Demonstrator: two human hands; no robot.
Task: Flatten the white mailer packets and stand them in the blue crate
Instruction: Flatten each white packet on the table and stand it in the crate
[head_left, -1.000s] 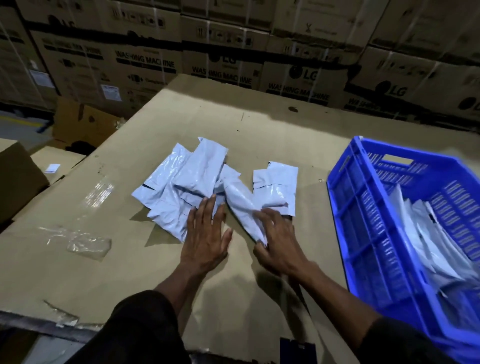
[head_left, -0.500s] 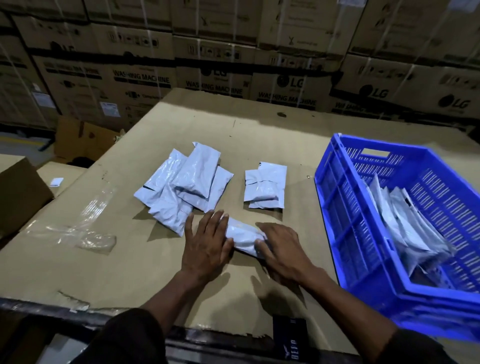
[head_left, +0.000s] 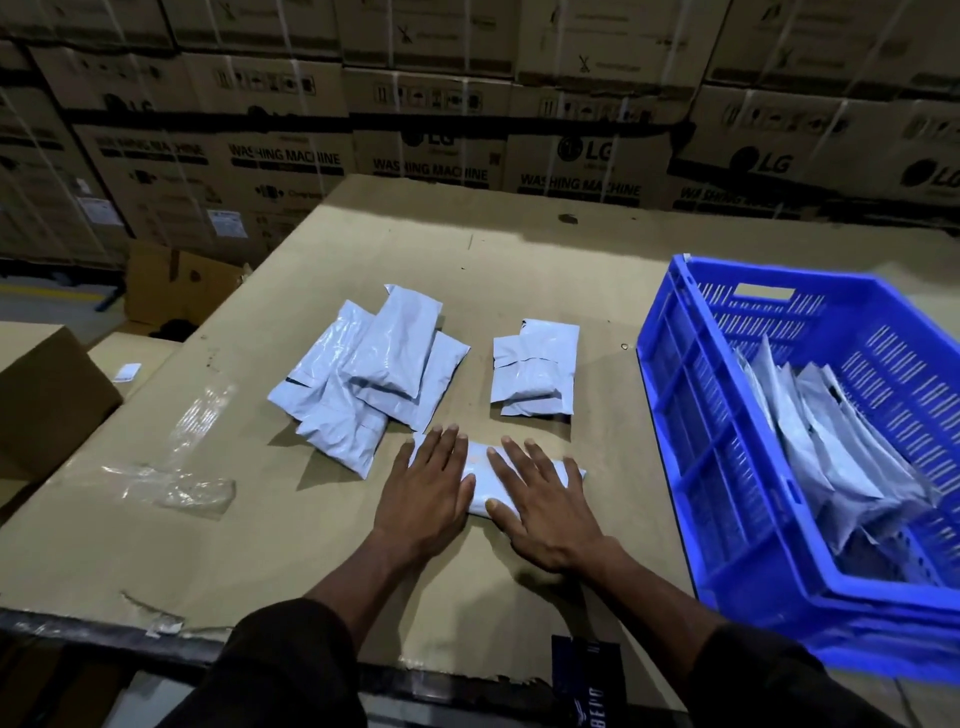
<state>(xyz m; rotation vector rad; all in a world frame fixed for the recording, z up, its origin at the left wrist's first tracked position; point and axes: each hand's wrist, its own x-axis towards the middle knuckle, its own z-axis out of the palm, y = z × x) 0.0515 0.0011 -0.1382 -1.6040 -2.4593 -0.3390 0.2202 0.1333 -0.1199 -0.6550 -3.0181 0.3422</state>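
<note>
Cardboard-covered worktop (head_left: 311, 519): a loose heap of white mailers (head_left: 369, 374) left of centre, a smaller pair (head_left: 535, 369) just right of it. Nearer the edge, left hand (head_left: 426, 493) and right hand (head_left: 545, 504) lie palm-down, fingers spread flat, on one mailer packet (head_left: 480, 478). Far right, blue crate (head_left: 779, 545) holds packets standing on edge (head_left: 831, 441), leaning.
</note>
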